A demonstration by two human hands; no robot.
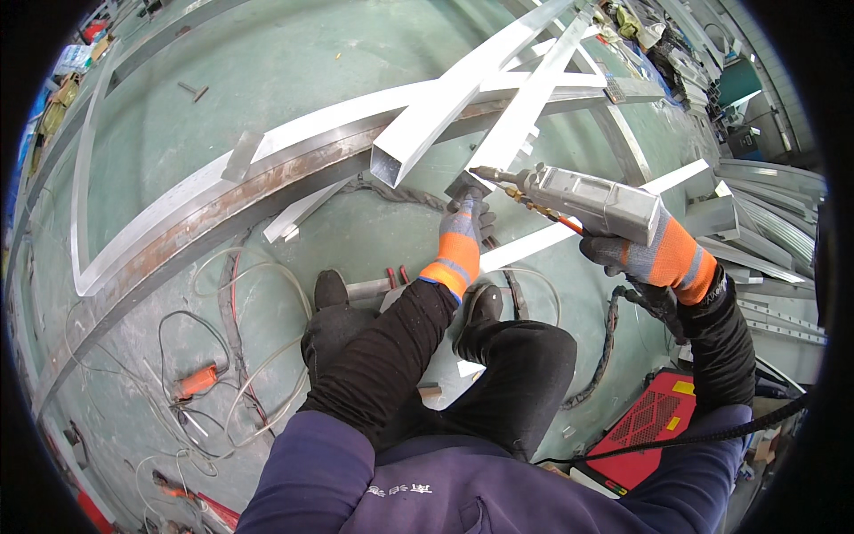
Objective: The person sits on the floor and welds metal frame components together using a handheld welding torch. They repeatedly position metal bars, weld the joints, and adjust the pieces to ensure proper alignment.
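My left hand [459, 245], in a grey and orange glove, reaches forward. Its fingers close on a small dark square piece [467, 185] at the near end of a silvery square tube [523, 111]. My right hand [663, 254], gloved the same way, grips a silver handheld welding gun [592, 200] by its rear. The gun's nozzle points left, with its tip right at the tube end above my left fingers. A thin orange-ended feed line runs below the nozzle. Beside that tube lies another square tube [427, 129] with its open end facing me.
A long rusty steel beam [294, 169] crosses under the tubes. A red machine [645, 418] stands at lower right. Hoses and cables [236, 356] lie on the floor at left near an orange tool [197, 381]. Metal profiles [769, 222] are stacked at right; a hammer [193, 91] lies far left.
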